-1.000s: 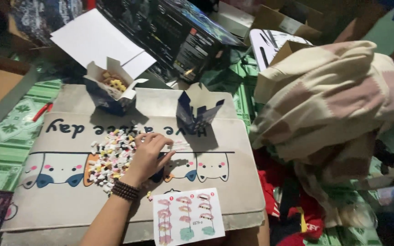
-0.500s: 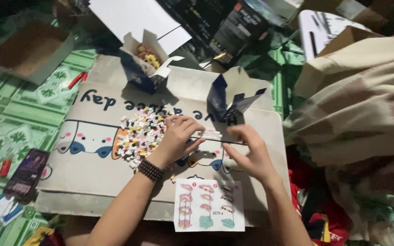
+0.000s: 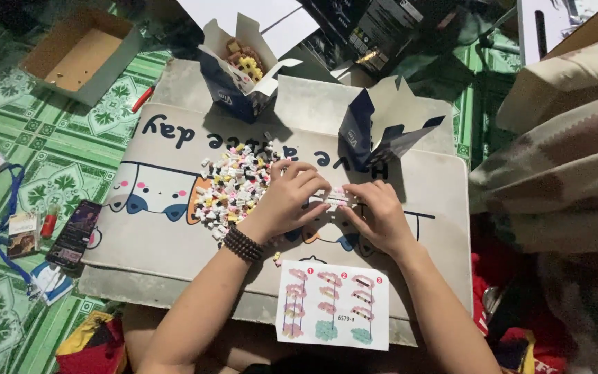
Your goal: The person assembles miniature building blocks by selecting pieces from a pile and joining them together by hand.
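My left hand (image 3: 292, 197), with a dark bead bracelet on the wrist, and my right hand (image 3: 375, 211) meet over a grey mat (image 3: 160, 242) printed with cartoon cats. Together they pinch a small pink and white brick assembly (image 3: 333, 199) between the fingertips. A heap of tiny pink, white, yellow and black bricks (image 3: 233, 187) lies just left of my left hand. A picture instruction sheet (image 3: 332, 305) lies on the mat below my hands.
Two opened blue and white cartons stand on the mat: one (image 3: 240, 69) with bricks inside, one (image 3: 382, 128) behind my hands. A cardboard box (image 3: 81, 55), a red pen (image 3: 143, 98), a phone (image 3: 74, 234) and a lanyard (image 3: 8, 221) lie left. Blanket (image 3: 562, 159) at right.
My right hand came into view and joined the left one on the small brick assembly. The camera has tilted and moved closer over the mat.
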